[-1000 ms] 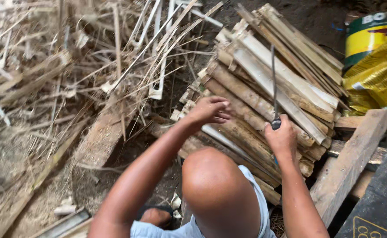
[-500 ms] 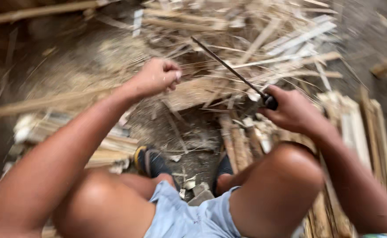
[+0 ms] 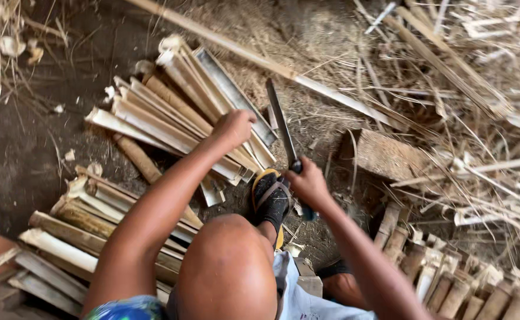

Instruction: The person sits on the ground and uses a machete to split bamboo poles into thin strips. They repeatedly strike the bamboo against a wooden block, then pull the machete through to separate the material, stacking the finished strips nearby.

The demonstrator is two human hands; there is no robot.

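Splitting bamboo: many slats cut, more remain.
Your right hand (image 3: 308, 185) grips the knife (image 3: 282, 125); left hand (image 3: 234, 128) clasps a bamboo slat (image 3: 171, 133).

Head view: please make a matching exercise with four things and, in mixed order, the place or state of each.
Things:
1. left hand
2. right hand
3. knife blade
4. wooden block

Places or states:
A. lying on the ground, right of the blade
B. closed around the knife handle
C. resting on the pile of split bamboo
D. pointing up, away from the person

Pairs: 1-C, 2-B, 3-D, 4-A
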